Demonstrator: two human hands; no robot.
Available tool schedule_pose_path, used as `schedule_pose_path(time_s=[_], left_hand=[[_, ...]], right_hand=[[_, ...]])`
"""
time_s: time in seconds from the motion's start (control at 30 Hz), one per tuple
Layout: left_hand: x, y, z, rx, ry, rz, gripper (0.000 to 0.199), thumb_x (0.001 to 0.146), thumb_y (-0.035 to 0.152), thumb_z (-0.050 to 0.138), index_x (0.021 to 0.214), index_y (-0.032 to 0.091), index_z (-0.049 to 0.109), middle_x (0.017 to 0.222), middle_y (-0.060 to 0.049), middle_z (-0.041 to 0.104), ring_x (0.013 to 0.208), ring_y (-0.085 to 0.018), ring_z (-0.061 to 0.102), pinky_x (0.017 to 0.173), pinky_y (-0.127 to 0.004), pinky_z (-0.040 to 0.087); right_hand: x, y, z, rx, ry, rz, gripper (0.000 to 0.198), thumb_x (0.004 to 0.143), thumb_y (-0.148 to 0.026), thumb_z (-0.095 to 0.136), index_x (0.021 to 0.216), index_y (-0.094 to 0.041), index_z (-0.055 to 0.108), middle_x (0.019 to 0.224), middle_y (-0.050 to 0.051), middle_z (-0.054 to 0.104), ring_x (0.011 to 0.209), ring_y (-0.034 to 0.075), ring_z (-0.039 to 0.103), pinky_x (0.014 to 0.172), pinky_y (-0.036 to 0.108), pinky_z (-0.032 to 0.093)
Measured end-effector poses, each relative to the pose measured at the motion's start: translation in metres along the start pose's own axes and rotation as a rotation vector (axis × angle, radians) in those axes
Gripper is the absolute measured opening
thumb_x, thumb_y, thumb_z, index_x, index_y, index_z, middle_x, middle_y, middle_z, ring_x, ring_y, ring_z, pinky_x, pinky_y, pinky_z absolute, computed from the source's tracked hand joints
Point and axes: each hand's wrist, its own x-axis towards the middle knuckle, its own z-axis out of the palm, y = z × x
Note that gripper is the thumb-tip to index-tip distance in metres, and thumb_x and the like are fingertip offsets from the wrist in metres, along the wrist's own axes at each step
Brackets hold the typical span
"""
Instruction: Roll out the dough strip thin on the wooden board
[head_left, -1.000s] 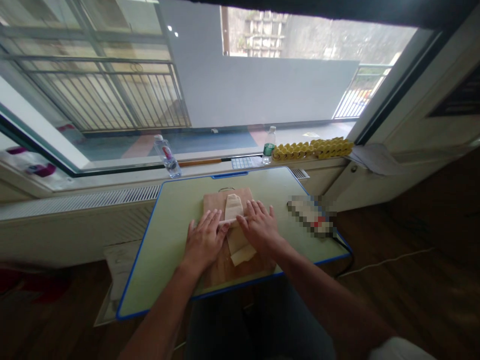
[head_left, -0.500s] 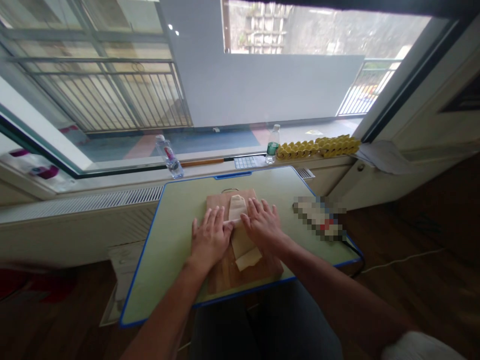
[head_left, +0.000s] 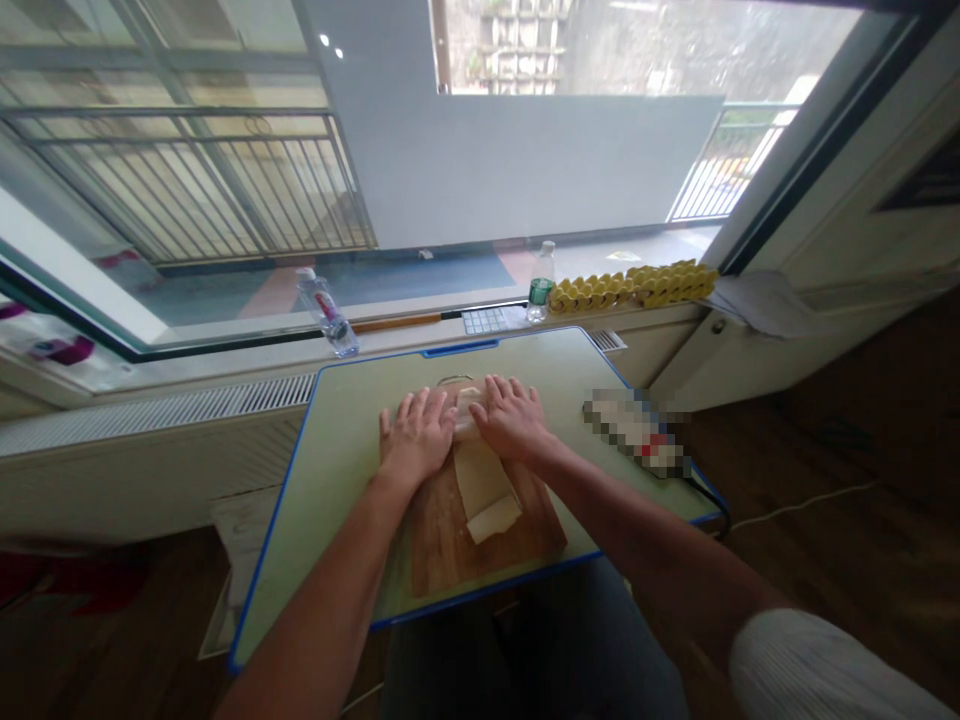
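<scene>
A long strip of dough (head_left: 484, 480) lies on a wooden cutting board (head_left: 442, 555), its near end showing a folded or separate flap. Across the far part of the strip lies a pale rolling pin (head_left: 466, 427), mostly covered by my hands. My left hand (head_left: 416, 432) rests flat over the pin's left side, fingers stretched forward. On its right side my right hand (head_left: 514, 415) lies palm down, fingers extended and slightly spread. Both hands press from above rather than wrap round the pin.
The board sits on a small green table (head_left: 330, 480) with a blue edge. A pixelated object (head_left: 634, 430) with a black cord lies at right. On the windowsill stand two plastic bottles, one at left (head_left: 328, 312), another (head_left: 540, 282) beside yellow stacked trays (head_left: 634, 287).
Both hands have slid forward with the rolling pin, toward the far end of the dough strip. More of the strip shows on the near side. The camera view has shifted slightly.
</scene>
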Motion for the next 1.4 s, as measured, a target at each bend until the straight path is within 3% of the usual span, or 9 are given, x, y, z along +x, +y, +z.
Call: schedule_pose_path(time_s=[0.1,0.17,0.43,0.67,0.77,0.97,1.07,1.3,1.4], left_hand=[[-0.023,-0.001,0.008,0.010,0.022,0.041,0.068,0.110,0.054,0.021,0.168,0.026,0.041,0.177,-0.008,0.036,0.164,-0.032,0.032,0.131,-0.068,0.025],[-0.021,-0.002,0.009,0.014,0.040,0.046,0.068,0.109,0.054,0.022,0.168,0.025,0.042,0.176,-0.009,0.038,0.164,-0.032,0.033,0.132,-0.068,0.025],[0.053,-0.002,-0.008,-0.047,-0.066,-0.027,0.074,0.106,0.065,0.021,0.167,0.029,0.043,0.178,-0.010,0.034,0.163,-0.034,0.033,0.131,-0.068,0.024],[-0.010,0.002,0.005,0.003,-0.023,0.023,0.075,0.108,0.062,0.018,0.169,0.025,0.040,0.177,-0.009,0.035,0.165,-0.033,0.029,0.132,-0.067,0.023],[-0.017,0.002,0.008,0.014,0.015,0.046,0.074,0.108,0.061,0.018,0.169,0.024,0.039,0.177,-0.008,0.035,0.165,-0.031,0.029,0.133,-0.066,0.022],[0.050,-0.002,-0.002,-0.070,-0.042,-0.035,0.081,0.105,0.068,0.017,0.169,0.022,0.039,0.179,-0.010,0.031,0.165,-0.033,0.029,0.133,-0.067,0.022],[0.068,-0.004,-0.006,-0.097,-0.064,-0.063,0.080,0.106,0.065,0.016,0.168,0.023,0.040,0.179,-0.010,0.032,0.165,-0.033,0.030,0.132,-0.067,0.023],[0.013,-0.001,0.009,-0.013,0.000,0.034,0.073,0.108,0.060,0.016,0.167,0.026,0.044,0.175,-0.007,0.040,0.163,-0.033,0.033,0.133,-0.064,0.023],[0.015,0.000,0.009,-0.009,0.014,0.032,0.068,0.109,0.055,0.018,0.166,0.028,0.044,0.176,-0.006,0.040,0.163,-0.031,0.033,0.134,-0.064,0.022]], right_hand=[[-0.022,0.001,0.008,-0.020,0.025,-0.044,0.073,0.111,-0.057,0.025,0.171,-0.017,0.035,0.177,0.011,0.035,0.163,0.036,0.028,0.130,0.060,0.023],[-0.020,0.002,0.009,-0.014,0.037,-0.040,0.073,0.111,-0.057,0.026,0.170,-0.017,0.036,0.177,0.011,0.036,0.163,0.035,0.029,0.130,0.059,0.024],[0.050,-0.001,-0.015,0.110,-0.040,0.062,0.080,0.109,-0.064,0.027,0.168,-0.011,0.036,0.175,0.016,0.038,0.158,0.036,0.036,0.125,0.059,0.033],[-0.016,-0.002,0.003,-0.017,0.016,-0.027,0.075,0.111,-0.060,0.025,0.170,-0.014,0.036,0.177,0.013,0.033,0.163,0.036,0.028,0.130,0.061,0.022],[-0.023,-0.001,0.007,-0.030,0.036,-0.043,0.074,0.111,-0.059,0.024,0.169,-0.016,0.038,0.177,0.013,0.035,0.163,0.035,0.029,0.130,0.059,0.022],[0.048,0.000,-0.008,0.064,-0.021,0.003,0.078,0.109,-0.062,0.028,0.167,-0.011,0.039,0.173,0.017,0.041,0.157,0.035,0.038,0.126,0.059,0.032],[0.065,-0.001,-0.014,0.090,-0.045,0.038,0.073,0.110,-0.057,0.028,0.165,-0.011,0.041,0.171,0.017,0.044,0.156,0.034,0.040,0.125,0.057,0.034],[-0.002,0.004,0.004,-0.014,-0.022,-0.076,0.070,0.111,-0.054,0.026,0.169,-0.016,0.037,0.175,0.012,0.038,0.162,0.034,0.031,0.130,0.060,0.024],[-0.001,0.007,0.005,-0.005,-0.006,-0.061,0.068,0.111,-0.052,0.027,0.169,-0.017,0.037,0.176,0.011,0.038,0.161,0.033,0.032,0.130,0.058,0.024]])
